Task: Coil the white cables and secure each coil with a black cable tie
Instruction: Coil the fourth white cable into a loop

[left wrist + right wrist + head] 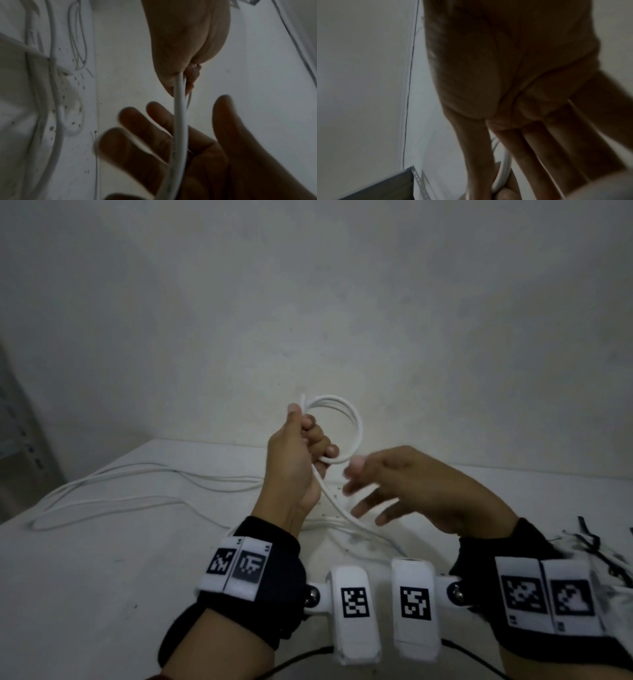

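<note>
My left hand (308,440) is raised above the table and grips a coil of white cable (358,426) in its fist. The cable's loose tail (329,494) drops from the fist to the table. In the left wrist view the tail (180,115) leaves the fisted left hand (185,47) and crosses in front of my right hand (163,142). My right hand (370,491) is beside the tail, blurred, fingers straight and spread, gripping nothing. I cannot tell whether it touches the tail. The right wrist view shows the right hand's straight fingers (539,148) with the coil (505,170) beyond them.
More white cable (120,484) lies in long loops on the white table (102,594) at the left. Black cable ties (589,539) lie at the right edge. A grey metal shelf (385,188) stands at the left. A plain wall is behind the table.
</note>
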